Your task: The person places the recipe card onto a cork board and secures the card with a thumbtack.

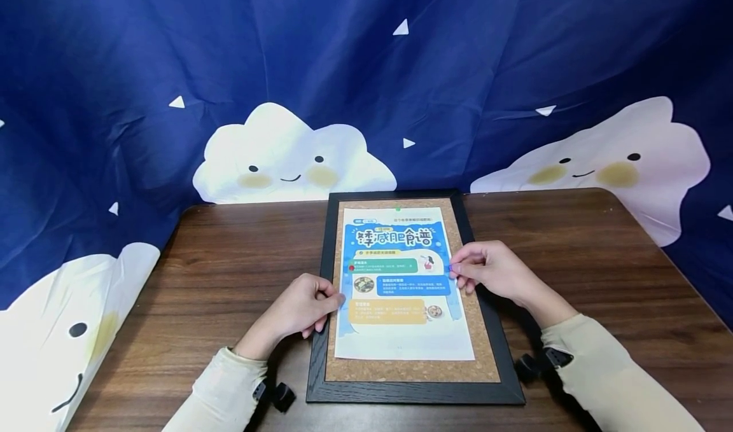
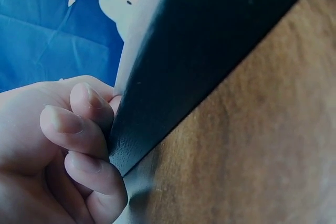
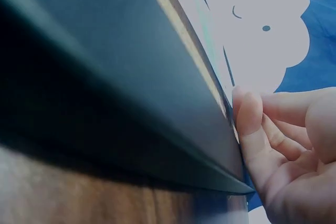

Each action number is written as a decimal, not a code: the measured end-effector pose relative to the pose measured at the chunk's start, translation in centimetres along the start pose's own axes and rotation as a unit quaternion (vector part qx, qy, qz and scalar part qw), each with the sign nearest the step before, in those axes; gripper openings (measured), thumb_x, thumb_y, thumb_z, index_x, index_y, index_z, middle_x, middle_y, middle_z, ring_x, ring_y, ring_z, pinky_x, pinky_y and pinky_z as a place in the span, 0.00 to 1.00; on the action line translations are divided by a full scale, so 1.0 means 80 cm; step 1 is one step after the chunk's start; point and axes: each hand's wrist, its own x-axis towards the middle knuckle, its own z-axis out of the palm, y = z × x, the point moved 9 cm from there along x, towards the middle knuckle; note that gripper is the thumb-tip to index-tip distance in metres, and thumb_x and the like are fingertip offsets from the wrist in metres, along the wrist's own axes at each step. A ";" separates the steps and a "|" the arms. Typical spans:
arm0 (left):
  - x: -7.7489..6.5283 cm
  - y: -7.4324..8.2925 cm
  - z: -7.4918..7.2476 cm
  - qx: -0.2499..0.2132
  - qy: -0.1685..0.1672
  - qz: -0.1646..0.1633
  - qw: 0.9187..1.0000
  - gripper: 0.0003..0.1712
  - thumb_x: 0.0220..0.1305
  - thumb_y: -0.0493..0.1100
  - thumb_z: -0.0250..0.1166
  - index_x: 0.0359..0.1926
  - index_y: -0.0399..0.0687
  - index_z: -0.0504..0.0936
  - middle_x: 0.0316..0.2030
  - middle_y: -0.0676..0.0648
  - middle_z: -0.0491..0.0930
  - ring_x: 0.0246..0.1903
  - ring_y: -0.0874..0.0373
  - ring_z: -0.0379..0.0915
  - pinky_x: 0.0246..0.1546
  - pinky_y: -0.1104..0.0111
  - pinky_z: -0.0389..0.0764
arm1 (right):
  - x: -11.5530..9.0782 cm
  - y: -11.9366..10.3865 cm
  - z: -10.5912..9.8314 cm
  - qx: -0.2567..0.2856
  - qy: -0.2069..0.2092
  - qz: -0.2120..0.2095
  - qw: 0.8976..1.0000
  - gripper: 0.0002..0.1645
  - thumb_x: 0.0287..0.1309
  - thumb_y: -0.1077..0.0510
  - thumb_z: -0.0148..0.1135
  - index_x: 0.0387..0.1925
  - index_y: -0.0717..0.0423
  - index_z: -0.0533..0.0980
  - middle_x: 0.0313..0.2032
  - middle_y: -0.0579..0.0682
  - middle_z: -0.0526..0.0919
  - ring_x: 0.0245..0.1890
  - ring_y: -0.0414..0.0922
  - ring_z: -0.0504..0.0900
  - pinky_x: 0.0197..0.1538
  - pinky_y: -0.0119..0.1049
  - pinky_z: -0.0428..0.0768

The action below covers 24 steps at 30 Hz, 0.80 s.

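Observation:
A printed paper poster (image 1: 401, 346) with blue, green and orange blocks lies on a cork board (image 1: 481, 355) in a black frame (image 1: 412, 392). My left hand (image 1: 306, 305) pinches the poster's left edge at mid-height, thumb on top, its other fingers curled by the frame's outer side. On the right edge, slightly higher, my right hand (image 1: 487, 270) holds the paper between thumb and forefinger; the fingertips hide the spot beneath. A green push pin (image 1: 397, 209) sits at the poster's top, and a red push pin (image 1: 352, 268) near its left edge.
The framed board rests on a brown wooden table (image 1: 572, 247). Behind stands a dark blue curtain (image 1: 366, 56) with white smiling clouds, which also hangs down along the left. Black wrist cameras (image 1: 283, 397) stick out below the sleeves.

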 end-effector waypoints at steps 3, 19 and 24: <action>0.000 0.000 0.000 -0.001 -0.001 0.000 1.000 0.14 0.78 0.43 0.64 0.31 0.46 0.85 0.10 0.54 0.73 0.04 0.66 0.62 0.09 0.73 0.65 | 0.003 -0.002 0.001 -0.008 -0.006 0.008 1.000 0.08 0.74 0.68 0.63 0.48 0.71 0.82 0.36 0.60 0.90 0.30 0.44 0.87 0.35 0.36 0.90; 0.001 0.000 0.000 -0.004 -0.004 0.006 1.000 0.15 0.78 0.43 0.64 0.30 0.46 0.84 0.09 0.54 0.73 0.04 0.66 0.62 0.09 0.73 0.65 | 0.026 -0.004 0.012 -0.031 -0.051 0.075 0.995 0.06 0.74 0.68 0.63 0.45 0.70 0.83 0.32 0.56 0.86 0.28 0.45 0.84 0.33 0.36 0.88; 0.000 0.001 0.000 0.000 -0.001 0.006 1.000 0.15 0.78 0.43 0.64 0.30 0.46 0.84 0.09 0.54 0.73 0.04 0.65 0.62 0.09 0.73 0.65 | 0.031 -0.005 0.017 -0.029 -0.074 0.105 0.991 0.06 0.74 0.69 0.63 0.45 0.71 0.82 0.31 0.55 0.85 0.27 0.44 0.85 0.33 0.36 0.89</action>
